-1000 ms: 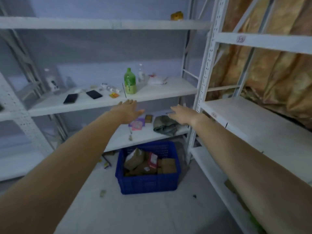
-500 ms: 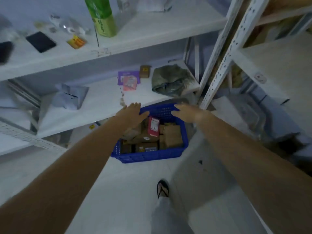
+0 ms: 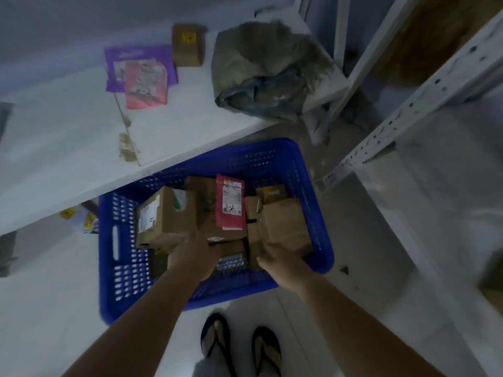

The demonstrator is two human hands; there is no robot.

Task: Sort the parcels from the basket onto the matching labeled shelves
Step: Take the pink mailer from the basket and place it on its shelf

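Note:
A blue plastic basket (image 3: 117, 240) stands on the floor below me, filled with several brown cardboard parcels and one red mailer (image 3: 230, 205) marked "2-2". My left hand (image 3: 194, 254) is down inside the basket, its fingers against the near edge of a cardboard box with a white label (image 3: 163, 216). My right hand (image 3: 280, 261) rests on a brown cardboard parcel (image 3: 283, 224) at the basket's right side. The frame is blurred, so whether either hand has closed on a parcel is unclear.
The low white shelf (image 3: 68, 164) behind the basket holds a purple mailer (image 3: 114, 58) under a pink mailer (image 3: 145, 85), a small brown box (image 3: 187, 44) and a grey-green bag (image 3: 266, 69). A white rack upright (image 3: 424, 85) and shelf stand at right. My sandalled feet (image 3: 239, 346) are near the basket.
My view has tipped from the upper shelves down onto the basket. Both hands have dropped from shelf height into the basket and now touch the parcels.

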